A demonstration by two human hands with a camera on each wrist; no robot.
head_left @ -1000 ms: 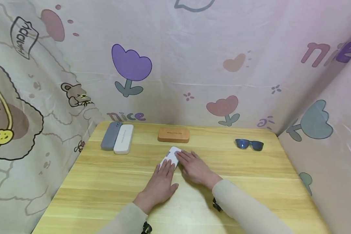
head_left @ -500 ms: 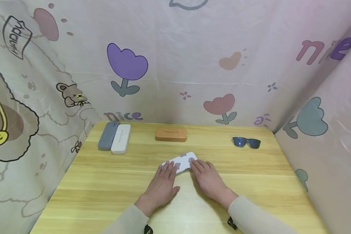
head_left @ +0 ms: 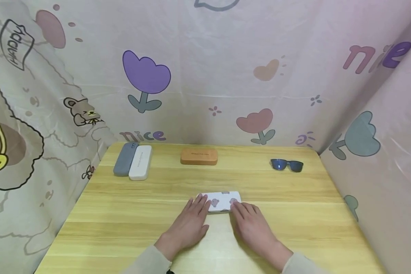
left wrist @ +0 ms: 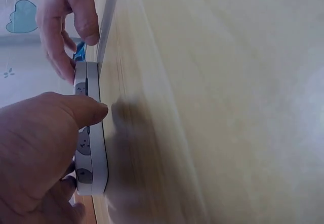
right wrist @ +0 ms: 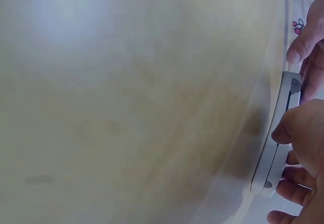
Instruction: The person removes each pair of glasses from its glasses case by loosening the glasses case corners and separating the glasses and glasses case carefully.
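Observation:
A white glasses case (head_left: 220, 202) with grey bear prints lies on the wooden table, long side toward me. It is closed, its seam showing along the front in both wrist views. The fingers of my left hand (head_left: 188, 222) rest flat over its left end, and the thumb stands out to the side. At the other end, the fingertips of my right hand (head_left: 255, 228) touch the top near the front corner. From the right wrist view, the right thumb (right wrist: 283, 130) overlaps the front seam. Both ends of the case are partly covered by fingers.
A grey glasses case (head_left: 125, 160) and a plain white case (head_left: 140, 163) stand side by side at the back left. An orange-brown case (head_left: 199, 156) lies at the back middle, and blue-lensed sunglasses (head_left: 287, 165) at the back right. A printed curtain (head_left: 198, 76) hangs behind the table.
The bear-print case has turned clockwise from pointing away to lying crosswise, and has come closer to me. My right hand has moved right and nearer with its end; the left stays on the other.

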